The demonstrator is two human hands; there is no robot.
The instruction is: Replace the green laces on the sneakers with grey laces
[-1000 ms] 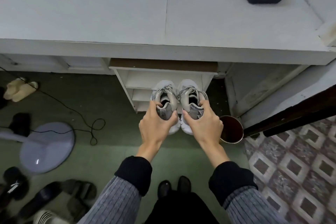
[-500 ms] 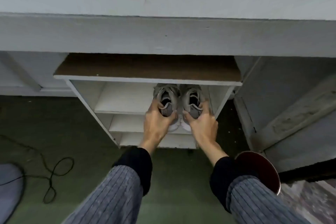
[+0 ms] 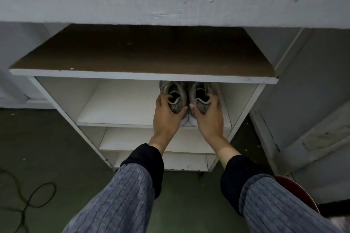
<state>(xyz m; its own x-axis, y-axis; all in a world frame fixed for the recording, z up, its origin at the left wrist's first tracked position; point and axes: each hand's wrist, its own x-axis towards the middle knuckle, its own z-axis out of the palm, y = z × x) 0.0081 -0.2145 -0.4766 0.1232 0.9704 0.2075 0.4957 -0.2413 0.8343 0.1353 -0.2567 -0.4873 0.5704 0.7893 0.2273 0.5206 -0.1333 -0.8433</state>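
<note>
My left hand (image 3: 166,113) and right hand (image 3: 208,117) each grip a grey sneaker's (image 3: 175,98) heel on the top shelf (image 3: 117,108), centre frame.

Two sneakers are sitting side by side on the top shelf of the rack, a left sneaker (image 3: 175,98) and a right sneaker (image 3: 201,96). Two hands are gripping them, the left hand (image 3: 166,117) and the right hand (image 3: 208,117), one to each shoe. One white shoe rack (image 3: 56,98) is showing three shelves. One black cable (image 3: 28,200) is looping across the floor, and one dark red round object (image 3: 301,193) is peeking out at the lower right.
</note>
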